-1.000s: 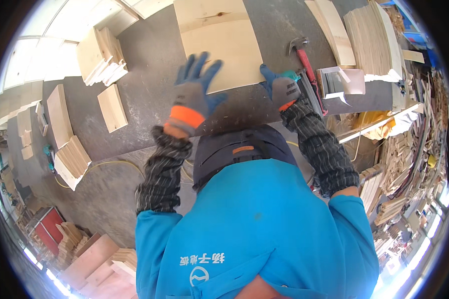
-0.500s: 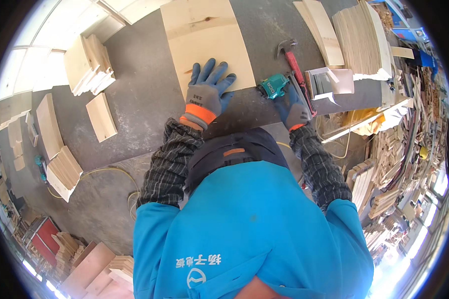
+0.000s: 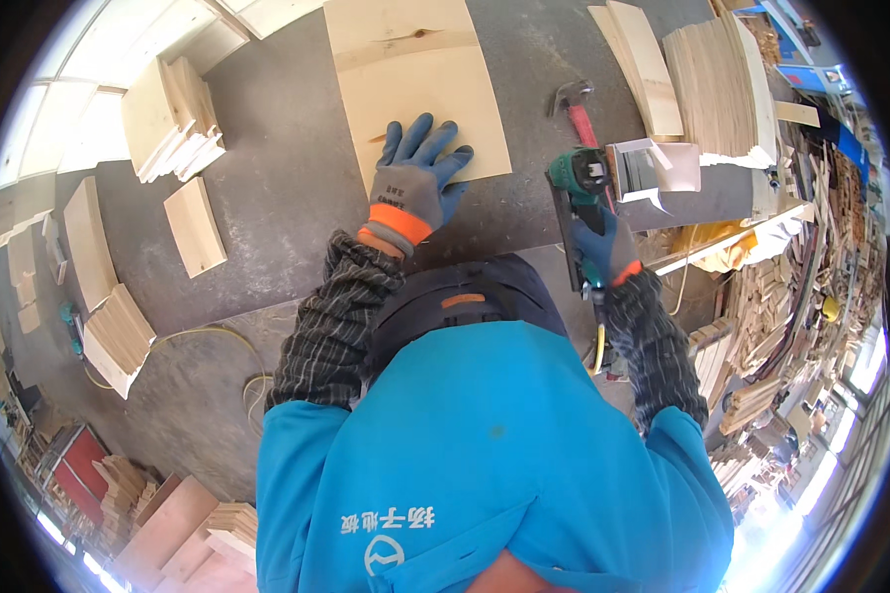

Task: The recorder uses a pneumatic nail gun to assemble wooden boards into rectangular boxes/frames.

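Observation:
My gloved left hand (image 3: 417, 178) lies flat with spread fingers on the near end of a pale wooden board (image 3: 417, 74), which rests on the dark table. To the right, my gloved right hand (image 3: 606, 242) is wrapped round the handle of a teal and black nail gun (image 3: 576, 175), held at the table's near edge with its long black magazine on the left side. A claw hammer (image 3: 580, 124) with a red handle lies just beyond the nail gun, partly hidden by it.
Stacks of thin boards (image 3: 719, 89) stand at the far right, near an open box (image 3: 638, 168) with a shiny inside. On the left are another board stack (image 3: 173, 119), a short loose board (image 3: 195, 227) and a propped stack (image 3: 119, 331). A yellow hose (image 3: 208, 334) curves below the table edge.
My right hand has lifted the nail gun and turned it, drawing it nearer to me and away from the board. My left hand has stayed on the board.

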The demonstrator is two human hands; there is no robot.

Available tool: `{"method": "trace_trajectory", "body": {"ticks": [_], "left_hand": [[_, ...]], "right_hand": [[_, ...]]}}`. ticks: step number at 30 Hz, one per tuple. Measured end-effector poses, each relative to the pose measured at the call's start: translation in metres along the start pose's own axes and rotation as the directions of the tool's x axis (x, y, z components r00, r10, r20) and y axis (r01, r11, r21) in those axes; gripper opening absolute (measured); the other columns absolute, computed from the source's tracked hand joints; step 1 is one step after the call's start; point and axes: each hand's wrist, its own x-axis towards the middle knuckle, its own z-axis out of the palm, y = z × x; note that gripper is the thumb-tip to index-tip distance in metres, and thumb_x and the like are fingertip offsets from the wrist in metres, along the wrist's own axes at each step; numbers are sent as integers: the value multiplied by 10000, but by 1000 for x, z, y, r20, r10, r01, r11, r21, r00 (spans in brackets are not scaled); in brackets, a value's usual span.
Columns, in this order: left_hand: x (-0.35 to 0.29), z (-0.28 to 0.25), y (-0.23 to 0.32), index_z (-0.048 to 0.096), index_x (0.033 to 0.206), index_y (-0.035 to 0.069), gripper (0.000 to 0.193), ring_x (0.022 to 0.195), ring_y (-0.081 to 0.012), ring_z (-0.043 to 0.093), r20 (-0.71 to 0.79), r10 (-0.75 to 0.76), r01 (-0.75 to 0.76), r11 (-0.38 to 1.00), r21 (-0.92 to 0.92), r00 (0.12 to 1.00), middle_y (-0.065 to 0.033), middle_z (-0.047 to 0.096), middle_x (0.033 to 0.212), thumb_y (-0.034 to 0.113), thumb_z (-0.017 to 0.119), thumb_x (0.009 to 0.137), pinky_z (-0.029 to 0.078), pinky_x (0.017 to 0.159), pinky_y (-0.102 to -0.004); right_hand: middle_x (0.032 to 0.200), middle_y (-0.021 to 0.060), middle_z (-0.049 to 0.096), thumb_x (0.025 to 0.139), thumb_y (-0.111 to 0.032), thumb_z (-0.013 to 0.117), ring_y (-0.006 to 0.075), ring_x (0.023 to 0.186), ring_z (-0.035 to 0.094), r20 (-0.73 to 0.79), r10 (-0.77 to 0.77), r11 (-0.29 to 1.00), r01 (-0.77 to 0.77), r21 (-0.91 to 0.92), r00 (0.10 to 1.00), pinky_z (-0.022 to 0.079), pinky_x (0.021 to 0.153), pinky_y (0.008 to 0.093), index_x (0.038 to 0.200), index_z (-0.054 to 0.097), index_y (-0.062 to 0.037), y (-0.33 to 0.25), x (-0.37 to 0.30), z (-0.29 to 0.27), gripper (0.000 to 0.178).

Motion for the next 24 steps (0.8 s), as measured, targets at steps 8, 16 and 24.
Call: {"method": "trace_trajectory", "body": {"ticks": [8,16,24], "left_hand": [[0,2,-2,821,1257,255,399,1516,-360,509,-19,8,-8,1000,-2,1000,-33,645,1539,276,874,863,340,1292,-630],[0,-1,-1,810,1276,260,405,1521,-352,505,-16,9,-9,1000,-12,1000,-29,642,1543,266,856,874,331,1299,-626],[1,0,-2,802,1281,260,422,1523,-353,499,-10,15,-15,1000,-2,1000,-34,635,1549,256,860,864,346,1289,-632]], "right_hand": [[749,29,616,934,-221,636,126,632,602,169,-74,946,15,325,983,481,618,274,1402,622,71,-94,-72,17,552],[745,24,614,936,-226,642,116,642,600,163,-78,955,26,296,984,493,614,279,1395,633,61,-90,-64,29,541],[746,16,620,938,-264,645,113,652,613,151,-77,968,38,248,986,497,616,281,1388,649,61,-89,-60,31,554]]}}
